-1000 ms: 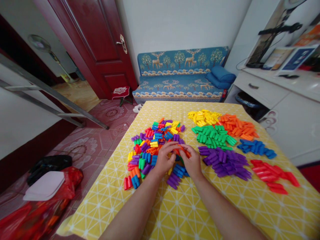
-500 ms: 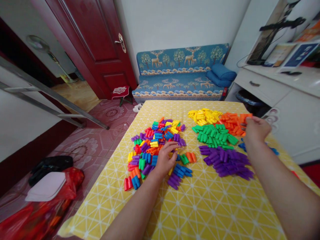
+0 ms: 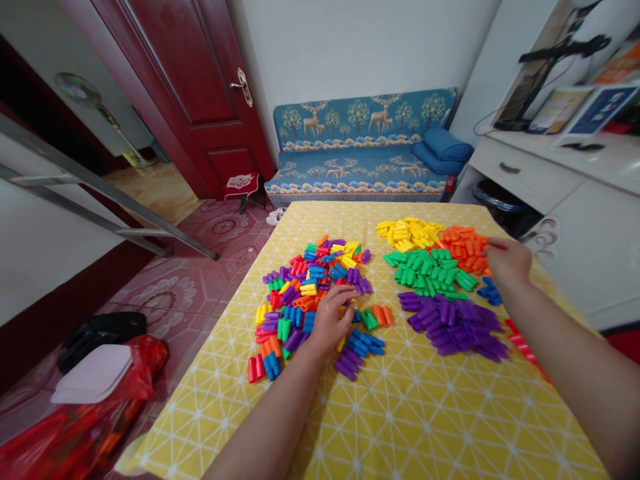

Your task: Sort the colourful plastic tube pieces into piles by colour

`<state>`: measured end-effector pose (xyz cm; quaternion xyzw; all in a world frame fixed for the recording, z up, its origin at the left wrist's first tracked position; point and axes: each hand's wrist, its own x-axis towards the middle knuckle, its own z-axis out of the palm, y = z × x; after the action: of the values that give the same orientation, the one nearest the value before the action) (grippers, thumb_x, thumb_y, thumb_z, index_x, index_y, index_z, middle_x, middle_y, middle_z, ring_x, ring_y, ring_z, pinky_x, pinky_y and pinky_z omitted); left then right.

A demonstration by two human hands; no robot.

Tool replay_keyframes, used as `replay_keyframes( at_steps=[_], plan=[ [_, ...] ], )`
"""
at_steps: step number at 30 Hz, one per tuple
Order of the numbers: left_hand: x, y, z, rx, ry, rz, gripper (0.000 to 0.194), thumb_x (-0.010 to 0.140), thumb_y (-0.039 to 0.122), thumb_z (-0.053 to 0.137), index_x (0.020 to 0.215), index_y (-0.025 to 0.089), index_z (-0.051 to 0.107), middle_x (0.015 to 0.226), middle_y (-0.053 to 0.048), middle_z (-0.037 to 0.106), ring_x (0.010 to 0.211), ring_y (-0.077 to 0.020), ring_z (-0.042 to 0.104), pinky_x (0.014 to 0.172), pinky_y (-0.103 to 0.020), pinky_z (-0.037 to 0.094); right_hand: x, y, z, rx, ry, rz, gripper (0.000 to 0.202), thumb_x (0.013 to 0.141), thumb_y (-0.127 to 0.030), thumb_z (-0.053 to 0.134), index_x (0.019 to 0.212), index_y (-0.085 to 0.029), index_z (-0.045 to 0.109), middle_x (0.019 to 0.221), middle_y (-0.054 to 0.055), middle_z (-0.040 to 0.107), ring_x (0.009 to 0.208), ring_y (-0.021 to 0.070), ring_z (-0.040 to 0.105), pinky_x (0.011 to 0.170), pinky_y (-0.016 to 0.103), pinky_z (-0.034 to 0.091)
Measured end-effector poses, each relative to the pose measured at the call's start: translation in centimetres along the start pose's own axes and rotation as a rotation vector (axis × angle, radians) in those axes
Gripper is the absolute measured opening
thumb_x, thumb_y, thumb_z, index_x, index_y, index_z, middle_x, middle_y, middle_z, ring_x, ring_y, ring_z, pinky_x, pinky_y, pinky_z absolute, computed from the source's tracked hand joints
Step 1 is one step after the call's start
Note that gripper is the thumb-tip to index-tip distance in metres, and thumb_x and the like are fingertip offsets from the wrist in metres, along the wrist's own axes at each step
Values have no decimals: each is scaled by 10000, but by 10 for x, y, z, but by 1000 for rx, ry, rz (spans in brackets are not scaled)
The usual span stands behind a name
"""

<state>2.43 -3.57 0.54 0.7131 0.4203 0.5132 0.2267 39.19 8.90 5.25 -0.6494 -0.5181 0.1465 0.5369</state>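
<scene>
Orange pile [image 3: 465,248], one of six sorted: right hand [image 3: 507,261] fingers loosely spread, empty.

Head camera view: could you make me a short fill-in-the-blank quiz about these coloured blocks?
1. The right hand reaches to the ____ pile.
2. The left hand rests on the ____ pile.
3. The green pile lies just beyond the ____ pile.
4. The tablecloth is ____.

Missing words: orange; mixed; purple; yellow

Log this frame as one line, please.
left hand: on mixed block pile | right hand: at orange pile, grip unclear | sorted: green pile, purple pile
</scene>
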Motion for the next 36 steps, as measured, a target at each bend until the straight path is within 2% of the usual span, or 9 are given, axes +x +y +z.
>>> replay_keyframes(
  at_steps=[2, 7, 11, 17, 20, 24, 27, 32, 36],
  plan=[
    [0, 0, 0, -3, -2, 6, 244, 832, 84, 547, 986, 200, 697, 1079, -83, 668, 1038, -201, 632, 928, -373, 517, -25, -15, 14, -49, 34, 75, 191, 758, -277, 613, 906, -192, 697, 799, 110, 694, 788, 286, 636, 704, 434, 466],
    [0, -1, 0, 2, 9, 0, 238, 842, 84, 541, 979, 197, 699, 1060, -80, 675, 1019, -195, 635, 920, -370, 521, -118, -62, 52, 28, -618, -146, 211, 746, -312, 621, 909, -217, 714, 857, 37, 700, 641, 167, 614, 588, 303, 496],
    [-1, -2, 1, 15, 11, -8, 237, 845, 83, 541, 981, 198, 697, 1062, -79, 674, 1012, -189, 635, 905, -358, 528, -174, -78, 69, -257, -773, -341, 438, 708, -189, 662, 1144, -241, 670, 1073, 68, 646, 754, 161, 630, 665, 276, 494],
    [-1, -3, 1, 24, -5, -5, 248, 845, 88, 535, 991, 209, 694, 1071, -66, 672, 1031, -184, 631, 925, -355, 525, -196, -64, 89, -255, -639, -285, 440, 721, -240, 687, 1158, -219, 637, 1061, 90, 618, 959, 239, 630, 807, 345, 503],
    [-2, -1, 0, 82, -53, -4, 237, 829, 135, 585, 1025, 216, 690, 1107, -68, 670, 1060, -202, 622, 934, -370, 520, -200, -56, 98, -28, -495, -125, 371, 717, -319, 700, 1056, -189, 619, 1027, 91, 646, 791, 206, 648, 699, 332, 524],
    [-2, 1, -2, 230, -144, 12, 352, 771, 222, 686, 1123, 236, 665, 1156, -60, 672, 1101, -245, 602, 959, -427, 494, -206, -54, 103, 243, -474, 110, 351, 724, -481, 697, 864, -182, 581, 697, 25, 647, 558, 166, 595, 505, 274, 476],
    [-2, 0, -1, 300, -188, 23, 374, 752, 247, 713, 1123, 236, 670, 1139, -55, 687, 1076, -260, 604, 936, -446, 488, -210, -58, 102, 256, -471, 96, 340, 741, -503, 688, 791, -183, 583, 631, 18, 631, 546, 159, 584, 479, 250, 449],
    [0, -1, 0, 330, -213, 12, 225, 764, 225, 696, 987, 239, 718, 1043, -39, 707, 993, -236, 615, 886, -421, 492, -209, -67, 95, 353, -415, 31, 355, 775, -491, 669, 925, -173, 623, 791, 51, 695, 645, 164, 640, 578, 265, 511],
    [0, 0, -1, 335, -224, 3, 196, 765, 205, 687, 954, 246, 719, 1055, -25, 698, 1005, -228, 609, 893, -409, 479, -163, -65, 70, 339, -295, 2, 396, 768, -487, 676, 1013, -179, 629, 831, 67, 718, 695, 182, 676, 627, 295, 539]
  ],
)
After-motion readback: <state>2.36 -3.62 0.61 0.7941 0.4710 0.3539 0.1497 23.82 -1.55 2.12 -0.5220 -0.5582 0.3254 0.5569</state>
